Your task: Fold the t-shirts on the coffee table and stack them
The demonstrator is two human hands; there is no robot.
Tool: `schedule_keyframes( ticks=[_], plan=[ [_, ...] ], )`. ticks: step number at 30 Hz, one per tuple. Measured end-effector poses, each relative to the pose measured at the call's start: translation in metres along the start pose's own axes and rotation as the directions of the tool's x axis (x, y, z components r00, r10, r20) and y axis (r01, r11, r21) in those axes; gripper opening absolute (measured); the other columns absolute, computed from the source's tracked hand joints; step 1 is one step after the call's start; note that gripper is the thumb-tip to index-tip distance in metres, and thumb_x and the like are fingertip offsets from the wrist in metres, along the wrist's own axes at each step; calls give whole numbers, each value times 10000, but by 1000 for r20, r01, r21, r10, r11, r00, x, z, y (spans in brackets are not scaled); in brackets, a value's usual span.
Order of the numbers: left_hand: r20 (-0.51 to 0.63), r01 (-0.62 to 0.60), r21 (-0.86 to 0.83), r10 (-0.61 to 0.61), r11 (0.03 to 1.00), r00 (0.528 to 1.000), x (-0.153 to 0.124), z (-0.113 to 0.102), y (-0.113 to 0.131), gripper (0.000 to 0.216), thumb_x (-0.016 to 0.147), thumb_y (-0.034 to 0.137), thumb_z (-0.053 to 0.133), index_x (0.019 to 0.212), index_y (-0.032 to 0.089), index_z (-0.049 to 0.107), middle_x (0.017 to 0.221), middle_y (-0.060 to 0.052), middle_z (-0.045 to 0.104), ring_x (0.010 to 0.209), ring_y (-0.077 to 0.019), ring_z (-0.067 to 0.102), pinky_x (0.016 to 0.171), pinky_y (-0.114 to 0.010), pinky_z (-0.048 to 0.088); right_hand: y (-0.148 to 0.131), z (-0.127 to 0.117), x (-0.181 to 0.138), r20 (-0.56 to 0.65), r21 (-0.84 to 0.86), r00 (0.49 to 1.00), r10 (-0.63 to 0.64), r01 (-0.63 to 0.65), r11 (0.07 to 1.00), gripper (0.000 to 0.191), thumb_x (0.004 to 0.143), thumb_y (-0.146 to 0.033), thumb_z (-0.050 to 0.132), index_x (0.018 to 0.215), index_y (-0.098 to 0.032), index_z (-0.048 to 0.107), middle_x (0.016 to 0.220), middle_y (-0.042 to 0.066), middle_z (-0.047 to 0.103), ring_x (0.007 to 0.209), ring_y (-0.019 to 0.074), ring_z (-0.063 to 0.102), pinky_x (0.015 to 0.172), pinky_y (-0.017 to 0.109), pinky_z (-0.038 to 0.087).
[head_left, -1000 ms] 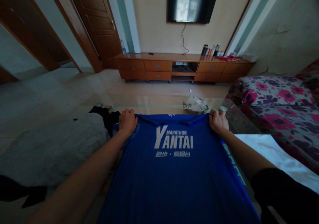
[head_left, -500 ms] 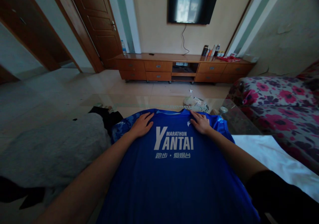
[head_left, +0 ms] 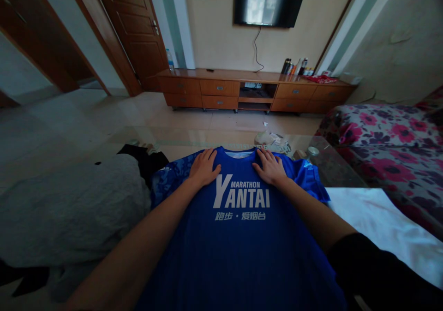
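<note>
A blue T-shirt (head_left: 238, 255) lies spread out, front up, with white "Marathon Yantai" lettering across its chest and its collar at the far end. My left hand (head_left: 205, 168) rests flat on the shirt's left shoulder beside the collar, fingers stretched forward. On the other side of the collar, my right hand (head_left: 270, 167) lies palm down with its fingers apart, covering part of the chest. Both hands press on the fabric and neither grips it. The patterned sleeves stick out to either side beyond my hands.
Under the shirt is a glass table (head_left: 166, 135). A grey garment (head_left: 69, 209) is heaped at left, and white cloth (head_left: 377, 218) lies at right. Beyond stand a floral sofa (head_left: 391, 131), a wooden TV cabinet (head_left: 218, 87) and a glass jar (head_left: 312, 152) nearer by.
My right hand has shifted left toward the collar, and my left hand has moved slightly forward and right. The collar opening shows more, and the right sleeve lies further out.
</note>
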State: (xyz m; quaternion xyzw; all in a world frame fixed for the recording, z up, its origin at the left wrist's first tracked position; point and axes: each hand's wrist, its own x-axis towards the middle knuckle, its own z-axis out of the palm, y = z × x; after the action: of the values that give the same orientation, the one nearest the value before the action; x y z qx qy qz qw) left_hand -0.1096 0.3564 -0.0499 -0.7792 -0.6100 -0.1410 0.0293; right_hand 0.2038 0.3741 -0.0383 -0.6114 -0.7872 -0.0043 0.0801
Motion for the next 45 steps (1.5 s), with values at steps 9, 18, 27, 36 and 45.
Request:
schedule_keyframes(
  ticks=[9, 18, 27, 36, 45],
  plan=[
    [40, 57, -23, -56, 998, 998, 24, 8, 5, 704, 943, 611, 444, 1512, 197, 441, 1581, -127, 441, 1471, -313, 364, 1209, -471, 250, -9, 2, 25, 114, -11, 986, 124, -124, 992, 864, 922, -751, 354, 1618, -249, 254, 1659, 128, 284, 1513, 394, 191, 1162, 693, 153],
    [93, 63, -43, -59, 997, 994, 35, 25, 8, 810, 940, 642, 420, 1599, 188, 295, 1666, -103, 300, 1549, -293, 222, 1257, -488, 152, -14, 20, 39, 146, -13, 973, 177, -177, 984, 892, 916, -793, 261, 1644, -290, 152, 1715, 85, 108, 1542, 388, 99, 1132, 765, 121],
    [-221, -5, -7, 3, 1000, 975, 19, 1, 22, 431, 1004, 360, 405, 1343, 164, 586, 1410, -154, 579, 1352, -294, 483, 1211, -464, 264, -22, 18, 30, -148, 58, 973, 180, -173, 983, 659, 1032, -566, 217, 1558, -194, 359, 1644, 148, 306, 1488, 325, 263, 1169, 585, 233],
    [-284, 183, -11, -179, 983, 942, -31, -64, 21, 295, 931, 232, 489, 1199, 187, 606, 1211, -144, 617, 1165, -307, 557, 1034, -445, 430, -26, -38, -25, -271, 123, 950, 156, -127, 984, 455, 1036, -434, 319, 1381, -203, 505, 1444, 152, 506, 1287, 319, 455, 1065, 495, 347],
    [-318, 541, -126, -551, 831, 772, -107, -126, -9, 368, 854, 181, 530, 1221, 173, 561, 1224, -162, 585, 1173, -320, 551, 971, -439, 449, -41, -94, -115, -76, 214, 967, 244, -224, 951, 423, 1020, -454, 382, 1343, -234, 543, 1436, 151, 487, 1296, 329, 469, 1009, 492, 420]
  ],
)
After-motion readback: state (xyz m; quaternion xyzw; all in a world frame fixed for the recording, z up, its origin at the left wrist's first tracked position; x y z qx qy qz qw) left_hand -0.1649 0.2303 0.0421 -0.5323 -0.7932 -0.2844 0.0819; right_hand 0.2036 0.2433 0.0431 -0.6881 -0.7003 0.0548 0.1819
